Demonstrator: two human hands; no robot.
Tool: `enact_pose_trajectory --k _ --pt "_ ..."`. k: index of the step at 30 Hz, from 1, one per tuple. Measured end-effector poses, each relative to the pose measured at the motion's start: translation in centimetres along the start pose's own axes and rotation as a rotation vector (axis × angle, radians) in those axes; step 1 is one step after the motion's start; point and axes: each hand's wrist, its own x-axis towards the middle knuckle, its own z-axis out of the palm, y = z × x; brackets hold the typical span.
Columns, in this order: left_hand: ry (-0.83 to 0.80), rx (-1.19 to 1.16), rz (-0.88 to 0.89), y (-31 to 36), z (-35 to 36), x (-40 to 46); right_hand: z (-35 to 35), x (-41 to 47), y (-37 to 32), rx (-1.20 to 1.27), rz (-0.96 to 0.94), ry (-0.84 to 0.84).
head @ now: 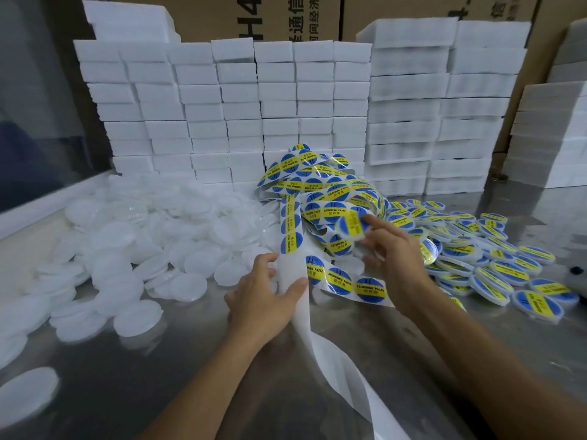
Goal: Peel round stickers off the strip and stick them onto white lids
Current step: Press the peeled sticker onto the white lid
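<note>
My left hand [263, 296] grips the white backing strip [293, 271], which bears blue-and-yellow round stickers higher up and runs bare toward me. My right hand [392, 255] holds up a white lid [351, 225] with a blue-and-yellow sticker on its face, thumb and fingers curled round its rim. A tangled heap of sticker strip [324, 188] lies behind both hands. Plain white lids [152, 236] are piled at the left. Stickered lids [495, 262] are heaped at the right.
The worktop is shiny metal [197, 369]. Stacks of white foam blocks [241, 103] form a wall at the back, with cardboard boxes [317, 14] behind them. More foam stacks [552, 134] stand at the right edge.
</note>
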Motion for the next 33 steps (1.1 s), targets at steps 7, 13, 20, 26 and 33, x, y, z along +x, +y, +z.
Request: enact_pose_trajectory --k 7,13,20,26,33 --pt "0.039 0.081 0.035 -0.3 0.1 0.1 -3.7 3.7 -0.6 0.202 0.052 0.138" --pt "0.21 -0.114 0.015 0.2 -0.3 0.1 -4.4 4.5 -0.4 0.207 0.062 0.189" --pt "0.09 -0.652 -0.233 1.1 -1.2 0.4 -3.7 3.6 -0.4 0.094 -0.045 0.27" --pt "-0.112 -0.855 -0.291 1.3 -1.5 0.4 -1.1 0.6 0.0 -0.287 -0.234 0.221" --pt "-0.315 -0.837 -0.162 2.3 -1.2 -0.5 3.3 -3.1 1.4 -0.71 -0.797 -0.19"
